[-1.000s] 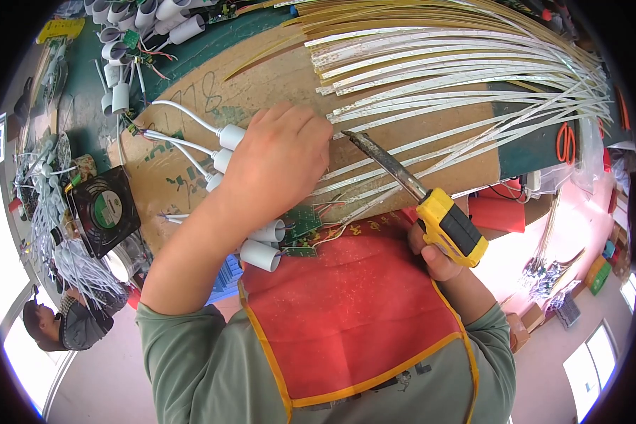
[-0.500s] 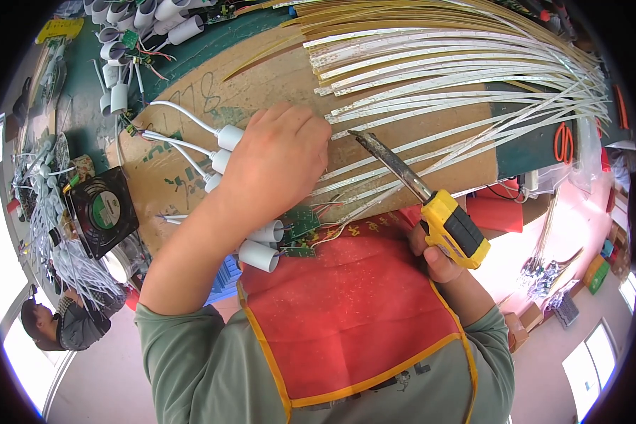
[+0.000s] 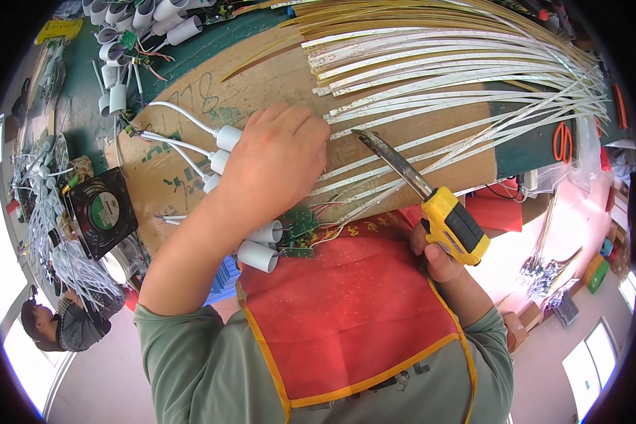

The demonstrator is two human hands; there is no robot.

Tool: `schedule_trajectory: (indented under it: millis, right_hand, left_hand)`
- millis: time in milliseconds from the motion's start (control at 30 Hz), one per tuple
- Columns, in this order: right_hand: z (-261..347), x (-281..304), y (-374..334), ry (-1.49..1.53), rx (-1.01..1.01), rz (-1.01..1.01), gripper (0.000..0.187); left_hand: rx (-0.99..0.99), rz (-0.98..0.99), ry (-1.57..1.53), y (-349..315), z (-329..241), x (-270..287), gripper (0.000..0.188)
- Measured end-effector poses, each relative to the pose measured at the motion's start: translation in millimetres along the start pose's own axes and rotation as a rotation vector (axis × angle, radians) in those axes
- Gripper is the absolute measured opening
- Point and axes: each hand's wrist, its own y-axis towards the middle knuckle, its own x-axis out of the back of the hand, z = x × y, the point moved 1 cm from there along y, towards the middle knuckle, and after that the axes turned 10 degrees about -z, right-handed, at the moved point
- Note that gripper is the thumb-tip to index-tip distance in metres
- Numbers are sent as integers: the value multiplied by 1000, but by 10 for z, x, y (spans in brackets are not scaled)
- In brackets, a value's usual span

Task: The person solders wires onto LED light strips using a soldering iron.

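Note:
My left hand (image 3: 279, 155) is closed over the board, knuckles up. Its fingertips curl out of sight, so what they pinch is hidden. White cylindrical caps with cables (image 3: 227, 137) poke out beside its wrist. In my right hand (image 3: 439, 263) is a yellow and black soldering gun (image 3: 458, 225), its long dark metal tip angled up and left, near the left fingers. White LED strips (image 3: 431, 99) fan out to the right, some ends close to the left hand. Below the left forearm are green circuit boards (image 3: 300, 220) with thin wires, joined to white cylinders (image 3: 257, 256).
A brown work board (image 3: 261, 78) lies on a green table. A black fan (image 3: 101, 212) stands at its left edge, near bundled white cables (image 3: 85, 265). More white caps (image 3: 184, 30) crowd the far left. Orange-handled scissors (image 3: 562, 143) lie right. Another person (image 3: 63, 321) is at lower left.
The soldering gun's tip has shifted very slightly to the right. My left hand keeps its place and grip.

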Motion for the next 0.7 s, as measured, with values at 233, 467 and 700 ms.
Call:
schedule_trajectory:
  millis: [233,467,700]
  right_hand:
    - [-9,15,-18,-46,14,6,23]
    - [-25,22,-35,-50,10,25,25]
    - [-63,42,-43,-19,28,22,35]
  left_hand:
    - [-2,-7,2,-6,-2,-4,9]
    - [12,14,2,-4,-8,19,10]
    - [164,184,-220,80,7,308,19]
